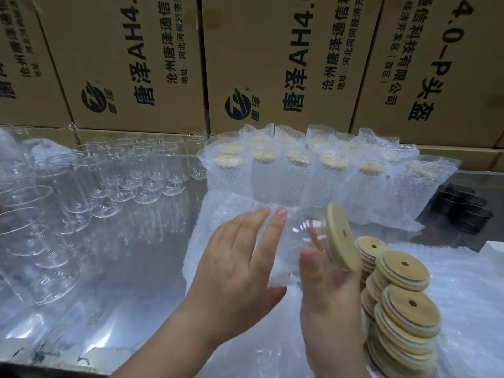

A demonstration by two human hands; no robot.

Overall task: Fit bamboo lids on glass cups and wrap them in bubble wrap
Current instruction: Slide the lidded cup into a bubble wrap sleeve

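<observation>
Glass cup (301, 229) sideways, left grip (240, 257) flat against its base, right grip (330, 296) clasping it

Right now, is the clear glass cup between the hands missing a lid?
No: a round bamboo lid with a centre hole covers the tilted clear glass cup at its mouth.

The left hand (240, 257) and right hand (330, 293) are bare, on 2 bare forearms (169, 342); the fingernails (281, 212) look short, possibly glossy.
</observation>
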